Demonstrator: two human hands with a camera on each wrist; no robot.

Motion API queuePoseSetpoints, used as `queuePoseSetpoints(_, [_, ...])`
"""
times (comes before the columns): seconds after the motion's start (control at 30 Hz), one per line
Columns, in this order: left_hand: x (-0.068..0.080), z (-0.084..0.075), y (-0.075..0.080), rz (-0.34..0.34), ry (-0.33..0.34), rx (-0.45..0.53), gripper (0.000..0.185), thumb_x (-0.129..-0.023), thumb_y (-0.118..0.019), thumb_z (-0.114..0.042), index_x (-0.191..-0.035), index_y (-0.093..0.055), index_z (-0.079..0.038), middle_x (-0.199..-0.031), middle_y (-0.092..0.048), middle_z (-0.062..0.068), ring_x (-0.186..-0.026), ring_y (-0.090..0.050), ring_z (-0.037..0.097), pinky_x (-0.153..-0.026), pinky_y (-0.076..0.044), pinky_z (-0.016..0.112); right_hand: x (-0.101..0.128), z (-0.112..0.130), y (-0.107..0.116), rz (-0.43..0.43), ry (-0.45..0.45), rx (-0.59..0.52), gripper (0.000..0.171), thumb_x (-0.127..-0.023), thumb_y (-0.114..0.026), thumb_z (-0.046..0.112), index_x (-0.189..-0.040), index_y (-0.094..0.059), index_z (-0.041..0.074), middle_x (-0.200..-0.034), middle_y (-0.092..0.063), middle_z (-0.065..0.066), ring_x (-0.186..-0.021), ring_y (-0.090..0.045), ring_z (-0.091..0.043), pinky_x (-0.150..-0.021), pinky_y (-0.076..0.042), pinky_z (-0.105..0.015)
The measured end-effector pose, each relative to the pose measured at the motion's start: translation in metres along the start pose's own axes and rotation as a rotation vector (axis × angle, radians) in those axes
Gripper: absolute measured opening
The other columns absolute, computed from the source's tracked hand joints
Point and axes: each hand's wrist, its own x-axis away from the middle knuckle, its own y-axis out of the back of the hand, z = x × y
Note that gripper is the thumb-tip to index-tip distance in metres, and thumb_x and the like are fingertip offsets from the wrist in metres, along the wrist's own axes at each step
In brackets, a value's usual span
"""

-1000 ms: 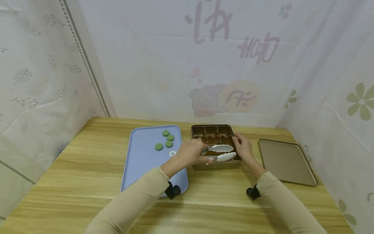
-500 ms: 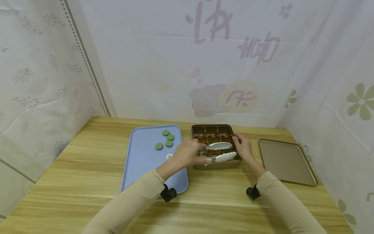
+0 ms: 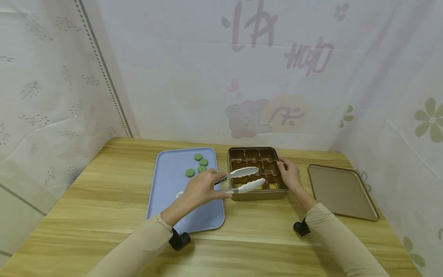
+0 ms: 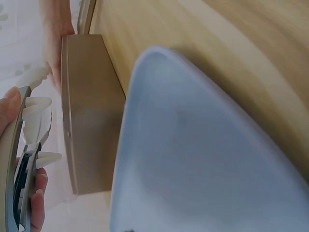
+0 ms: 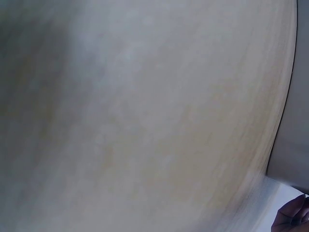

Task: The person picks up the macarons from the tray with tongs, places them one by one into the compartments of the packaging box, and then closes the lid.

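Observation:
My left hand (image 3: pixel 199 190) holds a pair of tongs (image 3: pixel 252 185) with white scalloped tips, spread apart over the left front of a brown-gold box (image 3: pixel 259 196). Nothing shows between the tips. Inside the box is a divided insert of square compartments; small yellow pieces (image 3: pixel 273 186) show in the front row. With its fingers at the box's right rim, my right hand (image 3: pixel 290 175) grips it. To the left, several green ring-shaped cookies (image 3: pixel 190 172) lie on a pale blue tray (image 3: pixel 166 169), partly behind my left hand. The left wrist view shows the tongs (image 4: pixel 36 126) beside the box wall.
A flat brown-gold lid (image 3: pixel 342 190) lies at the right of the wooden table (image 3: pixel 256 227). Patterned white cloth (image 3: pixel 173 96) hangs behind the table and along both sides. The right wrist view is mostly blurred tabletop, with the box side at its right edge.
My left hand has moved left with the tongs, from over the box's middle toward the blue tray, uncovering the front compartments. The right hand has stayed at the box's rim.

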Motion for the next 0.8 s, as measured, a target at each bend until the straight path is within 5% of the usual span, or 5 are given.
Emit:
queuePoseSetpoints(0.17, [0.014, 0.012, 0.005, -0.026, 0.027, -0.009, 0.065, -0.071, -0.083, -0.045, -0.124, -0.068, -0.011, -0.094, -0.067, 0.005, -0.066, -0.048, 0.01, -0.054, -0.039, 0.024, 0.001, 0.001, 0.001, -0.003, 0.008, 0.007, 0.039, -0.104, -0.047, 0.018, -0.137, -0.054, -0.001, -0.104, -0.065, -0.027, -0.09, -0.062, -0.035, -0.072, -0.049, -0.034])
queuePoseSetpoints(0.43, [0.036, 0.035, 0.014, -0.075, 0.095, 0.009, 0.064, -0.069, -0.085, -0.043, -0.122, -0.069, -0.01, -0.088, -0.064, 0.003, -0.065, -0.044, 0.01, -0.054, -0.036, 0.024, 0.002, 0.002, 0.002, 0.001, 0.017, 0.011, 0.04, -0.104, -0.045, 0.019, -0.138, -0.053, -0.001, -0.106, -0.065, -0.028, -0.094, -0.063, -0.038, -0.081, -0.051, -0.048])
queuePoseSetpoints(0.8, [0.067, 0.065, 0.028, -0.093, 0.17, 0.02, 0.066, -0.073, -0.084, -0.039, -0.123, -0.067, 0.0, -0.095, -0.066, 0.01, -0.068, -0.047, 0.012, -0.055, -0.036, 0.023, 0.001, 0.001, 0.001, -0.001, 0.025, 0.019, 0.039, -0.104, -0.047, 0.018, -0.137, -0.054, 0.0, -0.103, -0.065, -0.026, -0.088, -0.06, -0.032, -0.07, -0.046, -0.031])
